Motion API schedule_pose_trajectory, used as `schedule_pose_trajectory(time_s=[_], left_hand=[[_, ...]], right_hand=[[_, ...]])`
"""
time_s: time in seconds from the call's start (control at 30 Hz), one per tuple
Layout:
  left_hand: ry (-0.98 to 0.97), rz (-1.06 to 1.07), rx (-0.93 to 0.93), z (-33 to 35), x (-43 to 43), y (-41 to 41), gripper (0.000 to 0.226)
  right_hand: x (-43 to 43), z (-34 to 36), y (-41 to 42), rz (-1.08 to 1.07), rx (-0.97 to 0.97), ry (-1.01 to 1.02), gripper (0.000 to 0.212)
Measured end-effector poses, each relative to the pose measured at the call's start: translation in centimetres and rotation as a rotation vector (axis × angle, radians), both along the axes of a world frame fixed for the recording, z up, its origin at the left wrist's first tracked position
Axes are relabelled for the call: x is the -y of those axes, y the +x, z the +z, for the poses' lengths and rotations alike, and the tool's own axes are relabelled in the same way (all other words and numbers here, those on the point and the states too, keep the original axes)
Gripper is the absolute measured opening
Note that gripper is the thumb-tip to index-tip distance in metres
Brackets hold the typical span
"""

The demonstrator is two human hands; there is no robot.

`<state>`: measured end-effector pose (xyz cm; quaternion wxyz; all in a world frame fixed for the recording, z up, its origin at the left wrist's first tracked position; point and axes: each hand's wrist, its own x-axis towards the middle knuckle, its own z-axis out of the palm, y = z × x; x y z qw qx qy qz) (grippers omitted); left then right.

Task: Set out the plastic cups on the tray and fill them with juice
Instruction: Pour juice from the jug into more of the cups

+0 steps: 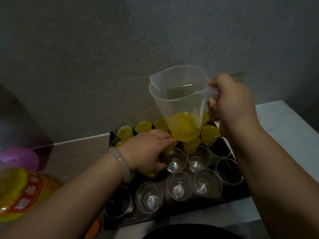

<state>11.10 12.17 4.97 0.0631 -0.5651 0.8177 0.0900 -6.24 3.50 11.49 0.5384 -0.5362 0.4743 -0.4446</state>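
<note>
A dark tray (241,192) holds several clear plastic cups. Those in the far rows, such as one cup (209,133), are full of yellow juice. The near cups, such as one cup (149,197), are empty. My right hand (231,102) grips the handle of a clear plastic pitcher (179,100), held above the far cups with some juice in its bottom. My left hand (146,150) is curled round a juice-filled cup (151,174) in the tray's middle left, mostly hidden by the fingers.
A juice bottle (20,192) with a yellow cap and red label stands at the near left. A purple lid-like object (19,159) lies behind it. A grey wall rises right behind the tray. The white counter (290,130) extends to the right.
</note>
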Motion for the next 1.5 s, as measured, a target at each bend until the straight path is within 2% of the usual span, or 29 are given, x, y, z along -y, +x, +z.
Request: schedule_pose_trajectory(time_s=[0.4,0.8,0.9,1.13,1.23,1.5], left_hand=[[0.036,-0.092,0.049,-1.5,1.0,-2.2,0.079],[0.039,-0.043,0.080,-0.6,1.0,-2.4,0.077],[0.001,0.009,0.048,0.7,0.6,-2.3,0.077],[-0.090,0.220,-0.186,4.5,-0.8,-0.1,0.076],[-0.112,0.320,-0.310,6.1,-1.0,1.5,0.072],[-0.244,0.467,-0.195,8.4,-0.9,5.3,0.072]], right_hand=[[1.2,0.1,-2.1,-0.076,-0.002,0.014,0.035],[1.6,0.5,-2.3,-0.073,0.056,0.015,0.031],[1.7,0.7,-2.4,-0.075,0.057,0.008,0.031],[1.9,1.3,-2.2,-0.055,0.088,0.027,0.039],[1.8,1.6,-1.5,-0.032,0.112,0.026,0.035],[1.3,2.9,0.4,0.110,0.108,0.033,0.049]])
